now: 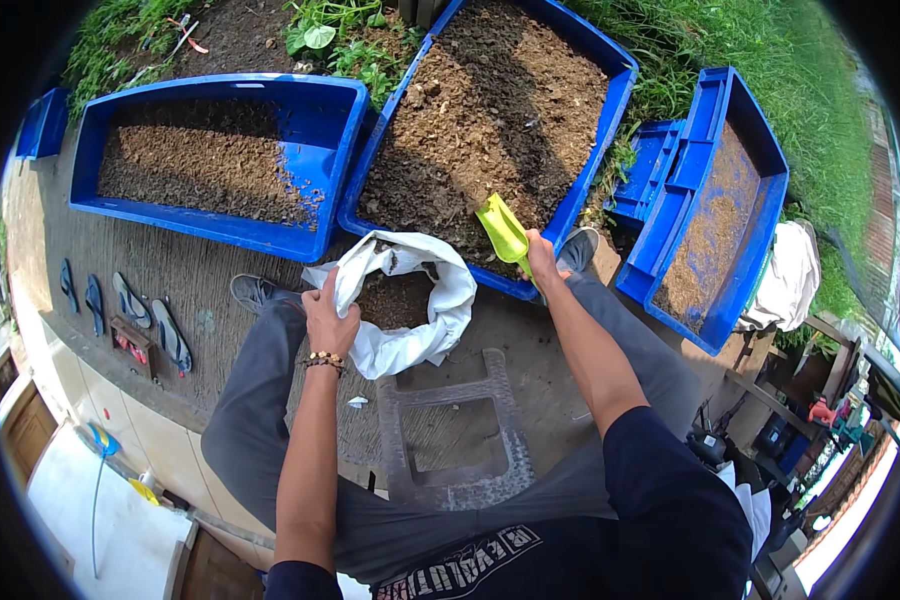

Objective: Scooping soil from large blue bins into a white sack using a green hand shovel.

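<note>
My left hand (330,320) grips the rolled rim of a white sack (420,335), which stands open between my legs with dark brown granular material inside. My right hand (538,258) holds a yellow-green plastic scoop (500,225) by its handle, the blade over the near right part of a large blue tub (615,95) filled with brown, crumbly, soil-like material. The scoop is right of the sack; whether it touches the material is hard to tell.
Blue tubs with brown material sit left (120,210) and right (722,310). A grey stool (510,440) is below the sack. Sandals (130,300) lie on the concrete at left. Grass (800,150) borders the tubs; assorted tools (825,415) crowd the lower right.
</note>
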